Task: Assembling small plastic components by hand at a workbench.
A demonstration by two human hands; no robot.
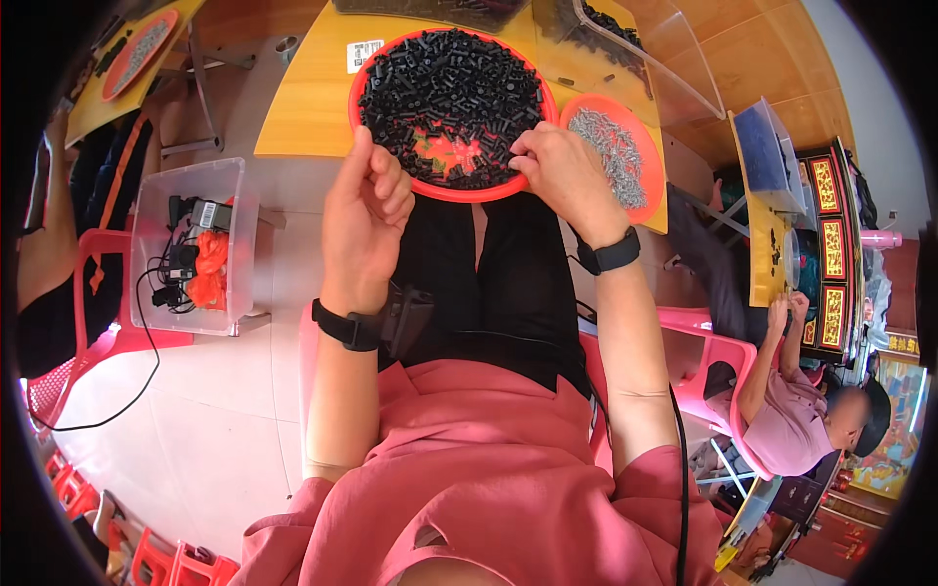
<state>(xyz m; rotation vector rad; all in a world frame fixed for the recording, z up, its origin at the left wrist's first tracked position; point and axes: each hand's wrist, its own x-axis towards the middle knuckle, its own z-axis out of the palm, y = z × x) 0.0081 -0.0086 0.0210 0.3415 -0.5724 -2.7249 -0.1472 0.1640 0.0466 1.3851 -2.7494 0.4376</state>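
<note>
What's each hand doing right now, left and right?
Left hand: fingers curled closed, contents hidden.
Right hand: fingers bent down into the black parts in the red tray; grip cannot be told.

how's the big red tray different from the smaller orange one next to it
The big red tray is heaped with small black parts; the smaller orange tray holds grey metal screws. The red one sits directly ahead, with the right hand at its near rim; the orange one lies further right, untouched. Both are round, shallow and on the yellow table.
</note>
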